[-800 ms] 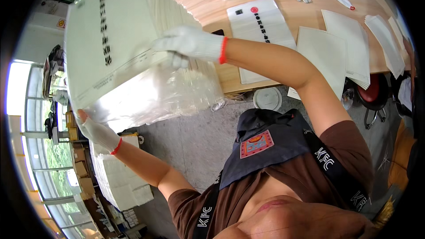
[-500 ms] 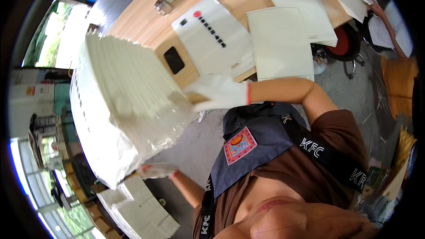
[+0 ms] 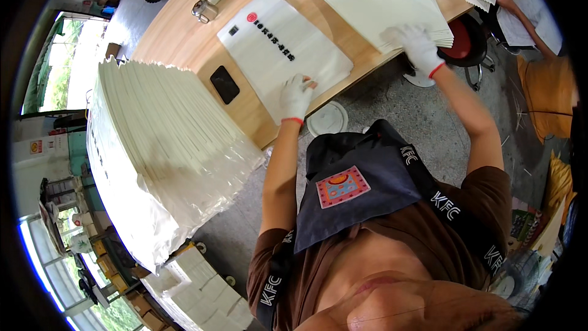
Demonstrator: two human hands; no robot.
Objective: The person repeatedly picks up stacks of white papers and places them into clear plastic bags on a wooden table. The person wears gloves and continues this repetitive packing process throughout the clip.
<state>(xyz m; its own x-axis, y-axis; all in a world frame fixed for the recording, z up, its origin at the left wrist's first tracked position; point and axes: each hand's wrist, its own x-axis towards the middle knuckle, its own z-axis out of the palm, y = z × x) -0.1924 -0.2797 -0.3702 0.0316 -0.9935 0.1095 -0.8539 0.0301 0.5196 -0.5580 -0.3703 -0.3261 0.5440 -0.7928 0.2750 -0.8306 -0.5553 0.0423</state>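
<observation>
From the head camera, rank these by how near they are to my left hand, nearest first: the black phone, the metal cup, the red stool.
1. The black phone, on the wooden table just to the left of the left hand.
2. The metal cup, farther up the table toward its far edge, on the left.
3. The red stool, off to the right beyond the table's edge, behind the right forearm.

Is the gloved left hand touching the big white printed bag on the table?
Touching. The head view shows the left hand pressing flat on the near edge of the white printed bag.
</observation>
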